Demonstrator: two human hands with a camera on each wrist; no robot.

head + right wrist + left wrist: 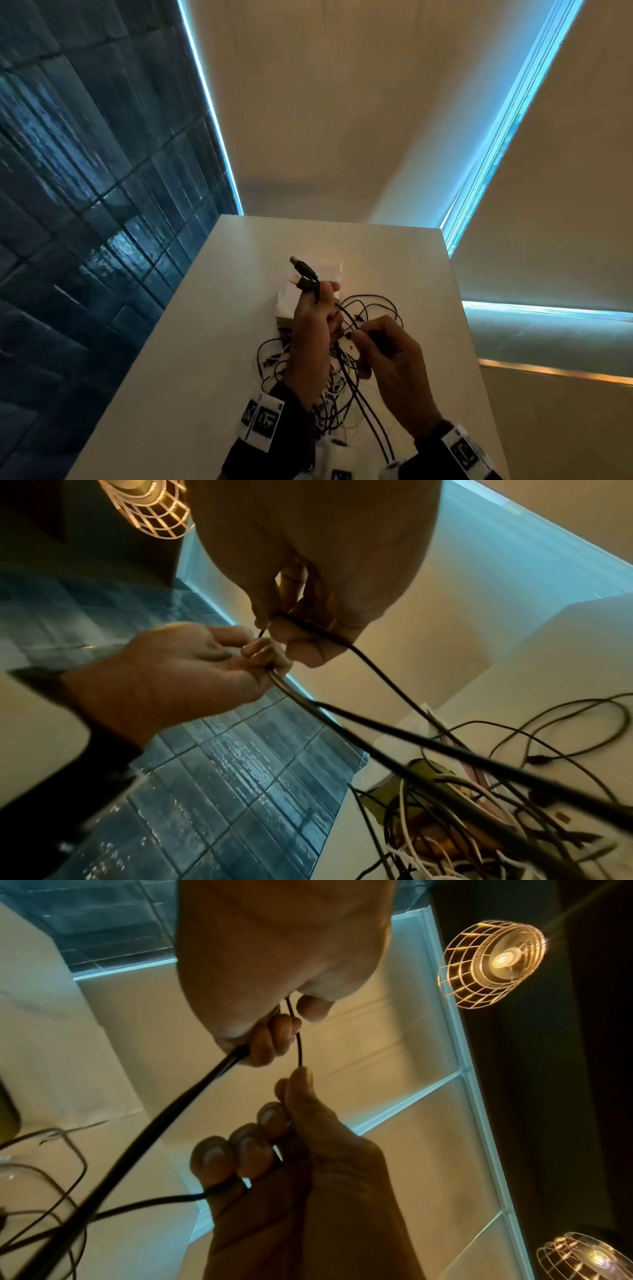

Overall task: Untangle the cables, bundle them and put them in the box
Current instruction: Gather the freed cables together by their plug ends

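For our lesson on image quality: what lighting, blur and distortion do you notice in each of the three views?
Head view: dim and warm, with cyan strips glowing along the wall edges and straight lines bowed by the wide lens. Left wrist view: the cage lamp flares, and the thick black cable smears near the lens. Right wrist view: the tiled wall shows streaky glare, and the near cables are blurred.

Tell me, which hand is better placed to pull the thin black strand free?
Probably the right hand: it already pinches the thin black cable, while the left hand grips the USB plugs.
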